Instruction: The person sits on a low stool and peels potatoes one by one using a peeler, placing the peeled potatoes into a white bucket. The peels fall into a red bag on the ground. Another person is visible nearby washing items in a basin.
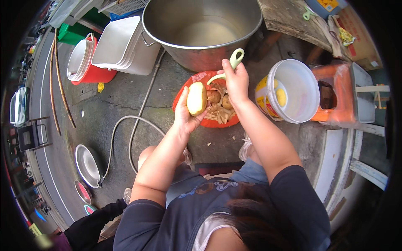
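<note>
My left hand (186, 116) holds a mostly peeled, pale yellow potato (197, 99) upright. In my right hand (236, 82) is a light green peeler (236, 59), its curved head pointing at the potato, a little apart from it. Below both hands sits a red basin (220, 124) with potato peelings (220, 113) and brown unpeeled potatoes (214, 96) in it; my hands hide part of it. To the right, a white plastic bucket (301, 94) with a yellow label holds peeled potatoes (280, 97) at its bottom.
A large steel pot (194, 58) stands just ahead, with a wooden table (292, 25) to its right. Grey plastic tubs (125, 53) and a red bucket (105, 73) are at left. A hose (145, 97) crosses the ground towards a metal basin (89, 164). Another person's dark sleeve (94, 216) shows at lower left.
</note>
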`<state>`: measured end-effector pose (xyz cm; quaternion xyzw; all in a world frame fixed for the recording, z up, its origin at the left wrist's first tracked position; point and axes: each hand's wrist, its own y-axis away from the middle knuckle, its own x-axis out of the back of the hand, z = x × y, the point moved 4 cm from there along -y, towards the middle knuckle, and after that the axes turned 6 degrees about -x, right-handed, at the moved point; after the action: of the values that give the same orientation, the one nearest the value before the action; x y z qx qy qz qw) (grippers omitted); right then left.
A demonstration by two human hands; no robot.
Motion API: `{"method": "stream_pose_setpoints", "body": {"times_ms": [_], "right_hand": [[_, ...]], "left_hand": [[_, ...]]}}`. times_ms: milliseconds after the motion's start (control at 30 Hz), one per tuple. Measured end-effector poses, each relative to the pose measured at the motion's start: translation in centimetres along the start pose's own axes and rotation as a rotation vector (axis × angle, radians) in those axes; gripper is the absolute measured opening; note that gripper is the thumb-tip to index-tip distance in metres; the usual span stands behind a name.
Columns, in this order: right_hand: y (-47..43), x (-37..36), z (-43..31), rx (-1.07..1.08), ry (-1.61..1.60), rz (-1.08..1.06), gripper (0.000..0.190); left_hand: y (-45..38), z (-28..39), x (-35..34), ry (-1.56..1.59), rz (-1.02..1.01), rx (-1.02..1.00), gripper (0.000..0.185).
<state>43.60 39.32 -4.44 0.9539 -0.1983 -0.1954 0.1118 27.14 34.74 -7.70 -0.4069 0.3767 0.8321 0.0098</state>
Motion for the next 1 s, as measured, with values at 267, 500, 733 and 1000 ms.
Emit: {"method": "stream_pose_setpoints", "body": {"times_ms": [267,500,733,1000], "right_hand": [[4.1,-3.3,0.3,-0.034,-0.012,-0.142,0.017],[0.0,-1.0,2.1,-0.304,-0.006,-0.044,0.023],[-2.4,1.3,1.9,-0.249,0.072,0.069,0.026],[3.3,-2.3,-1.1,-0.017,-0.049,-0.132,0.019]], "left_hand": [[-0.4,-1.0,-0.7,0.081,-0.142,0.149,0.046],[-0.3,-1.0,-0.4,0.022,-0.131,0.140,0.047],[-0.1,-1.0,0.2,0.045,-0.282,0.190,0.057],[-0.1,-1.3,-0.4,0.163,-0.276,0.197,0.060]]}}
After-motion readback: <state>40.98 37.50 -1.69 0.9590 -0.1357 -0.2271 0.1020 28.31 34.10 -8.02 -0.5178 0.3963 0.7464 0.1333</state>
